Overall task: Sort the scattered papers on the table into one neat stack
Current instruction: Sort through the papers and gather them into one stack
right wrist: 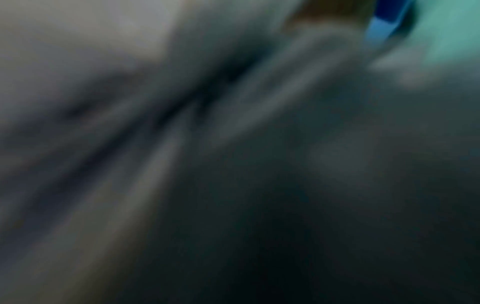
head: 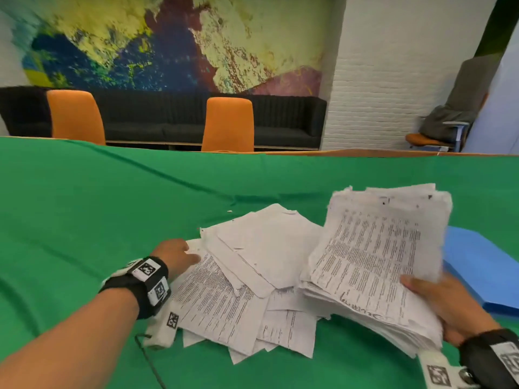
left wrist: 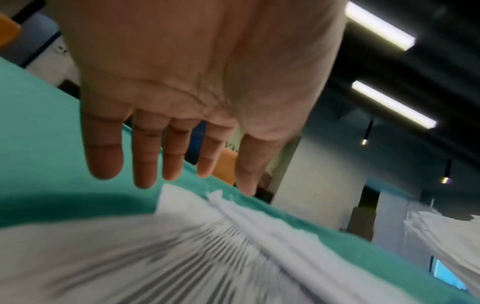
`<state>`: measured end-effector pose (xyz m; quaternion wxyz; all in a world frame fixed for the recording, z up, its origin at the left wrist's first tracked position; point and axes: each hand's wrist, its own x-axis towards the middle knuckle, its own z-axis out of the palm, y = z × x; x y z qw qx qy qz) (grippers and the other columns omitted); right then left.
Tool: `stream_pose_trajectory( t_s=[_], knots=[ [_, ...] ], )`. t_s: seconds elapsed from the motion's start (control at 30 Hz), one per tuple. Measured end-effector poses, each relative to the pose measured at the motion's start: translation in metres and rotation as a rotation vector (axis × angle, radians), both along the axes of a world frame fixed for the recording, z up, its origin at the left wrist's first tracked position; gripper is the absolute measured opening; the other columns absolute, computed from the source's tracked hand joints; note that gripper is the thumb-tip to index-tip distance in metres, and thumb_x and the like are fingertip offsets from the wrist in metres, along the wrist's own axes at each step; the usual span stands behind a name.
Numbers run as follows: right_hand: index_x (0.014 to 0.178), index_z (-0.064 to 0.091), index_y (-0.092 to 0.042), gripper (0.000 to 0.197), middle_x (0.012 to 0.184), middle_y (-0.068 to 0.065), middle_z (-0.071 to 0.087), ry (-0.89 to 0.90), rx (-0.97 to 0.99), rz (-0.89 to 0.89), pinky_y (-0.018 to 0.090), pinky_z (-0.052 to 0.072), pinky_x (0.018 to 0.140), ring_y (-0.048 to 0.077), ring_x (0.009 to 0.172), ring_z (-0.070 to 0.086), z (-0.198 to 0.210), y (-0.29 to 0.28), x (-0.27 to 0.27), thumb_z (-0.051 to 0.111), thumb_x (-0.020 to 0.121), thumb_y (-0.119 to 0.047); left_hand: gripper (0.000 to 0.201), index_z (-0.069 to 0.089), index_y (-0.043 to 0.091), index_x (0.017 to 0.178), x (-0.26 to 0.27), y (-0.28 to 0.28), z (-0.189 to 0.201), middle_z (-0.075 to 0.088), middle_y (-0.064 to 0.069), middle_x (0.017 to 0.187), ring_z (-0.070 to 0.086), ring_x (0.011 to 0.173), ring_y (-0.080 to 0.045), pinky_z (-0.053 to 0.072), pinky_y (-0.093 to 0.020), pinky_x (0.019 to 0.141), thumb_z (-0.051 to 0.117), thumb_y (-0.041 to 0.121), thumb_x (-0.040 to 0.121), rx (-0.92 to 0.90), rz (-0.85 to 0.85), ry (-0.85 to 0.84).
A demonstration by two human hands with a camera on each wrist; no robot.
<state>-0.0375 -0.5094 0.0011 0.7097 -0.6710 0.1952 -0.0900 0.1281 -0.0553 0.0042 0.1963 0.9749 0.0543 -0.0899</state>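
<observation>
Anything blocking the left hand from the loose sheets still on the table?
Nothing visible. The left hand is open at the left edge of the loose sheets on the green cloth. The right hand holds the gathered stack off to the right.

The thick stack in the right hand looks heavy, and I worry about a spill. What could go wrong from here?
1. The right hand holds the tilted stack by one corner only; sheets may slide off onto the table.
2. The left hand reaches open over the loose papers; a sweep could crumple them.
3. The stack could knock the blue folder beside it.
</observation>
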Motion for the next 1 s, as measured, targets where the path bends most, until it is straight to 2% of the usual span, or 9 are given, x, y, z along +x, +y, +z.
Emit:
stream_pose_trajectory(
  t_s=[0.07,0.17,0.27,0.37,0.47,0.57,0.73,0.87,1.0],
  knots=[
    [0.117,0.063,0.003,0.031,0.093,0.019,0.08,0.101,0.022,0.026,0.041,0.064,0.059,0.034,0.076,0.078,-0.017,-0.002,-0.007,0.064,0.086,0.003,0.064,0.048,0.01,0.143,0.002,-0.001,-0.018,0.051,-0.012,0.148,0.053,0.13,-0.029,0.044,-0.033,0.103,0.063,0.049,0.095,0.069,-0.006,0.084],
    [0.12,0.062,0.006,0.029,0.101,0.026,0.077,0.198,-0.001,0.062,0.052,0.063,0.075,0.044,0.085,0.076,-0.039,0.003,-0.01,0.061,0.091,0.004,0.06,0.057,0.01,0.128,0.01,-0.013,-0.029,0.062,-0.01,0.132,0.061,0.11,-0.026,0.049,-0.029,0.085,0.059,0.058,0.093,0.104,-0.058,0.088],
    [0.117,0.062,0.002,0.025,0.1,0.026,0.077,0.226,0.027,0.079,0.045,0.065,0.06,0.044,0.083,0.076,-0.044,0.005,-0.01,0.06,0.093,0.003,0.048,0.062,0.012,0.101,0.018,-0.02,-0.025,0.067,-0.005,0.105,0.062,0.086,-0.02,0.046,-0.026,0.067,0.055,0.059,0.094,0.172,-0.078,0.095],
    [0.117,0.061,-0.001,0.024,0.101,0.025,0.078,0.232,0.046,0.109,0.045,0.065,0.061,0.044,0.085,0.076,-0.043,0.004,-0.011,0.059,0.094,0.0,0.054,0.063,0.012,0.094,0.025,-0.02,-0.017,0.064,-0.011,0.113,0.063,0.091,-0.025,0.053,-0.03,0.077,0.055,0.065,0.091,0.276,-0.02,0.003],
    [0.113,0.062,-0.001,0.02,0.096,0.024,0.078,0.225,0.066,0.12,0.041,0.064,0.054,0.042,0.079,0.077,-0.043,0.004,-0.011,0.057,0.094,0.002,0.062,0.058,0.015,0.127,0.035,-0.03,-0.017,0.047,-0.019,0.139,0.058,0.117,-0.038,0.053,-0.044,0.098,0.061,0.063,0.087,0.133,0.069,-0.13],
    [0.118,0.061,-0.001,0.024,0.1,0.026,0.077,0.227,0.086,0.131,0.044,0.064,0.057,0.044,0.084,0.076,-0.045,0.003,-0.01,0.058,0.094,0.002,0.092,0.042,0.01,0.146,0.05,-0.052,-0.023,0.057,-0.016,0.141,0.062,0.12,-0.037,0.054,-0.041,0.098,0.068,0.065,0.077,-0.134,0.116,0.022],
    [0.121,0.061,-0.002,0.027,0.103,0.025,0.077,0.223,0.11,0.144,0.044,0.065,0.062,0.044,0.088,0.076,-0.047,0.001,-0.01,0.059,0.095,0.0,0.092,0.027,0.003,0.153,0.074,-0.078,-0.026,0.049,-0.02,0.148,0.057,0.126,-0.038,0.052,-0.044,0.1,0.076,0.042,0.086,-0.333,0.242,-0.036],
    [0.119,0.062,0.0,0.024,0.102,0.025,0.077,0.227,0.104,0.145,0.044,0.065,0.062,0.044,0.088,0.076,-0.05,-0.001,-0.009,0.059,0.095,0.0,0.105,0.021,0.004,0.155,0.087,-0.083,-0.029,0.048,-0.024,0.146,0.058,0.122,-0.043,0.052,-0.049,0.098,0.083,0.043,0.079,-0.496,0.374,-0.091],
    [0.123,0.061,-0.003,0.028,0.109,0.023,0.077,0.201,0.116,0.148,0.052,0.061,0.081,0.045,0.096,0.075,-0.052,-0.002,-0.008,0.06,0.094,0.0,0.078,0.051,-0.004,0.138,0.084,-0.098,-0.033,0.063,-0.022,0.132,0.066,0.108,-0.041,0.054,-0.049,0.096,0.085,0.035,0.079,-0.666,0.388,0.033]
  ],
)
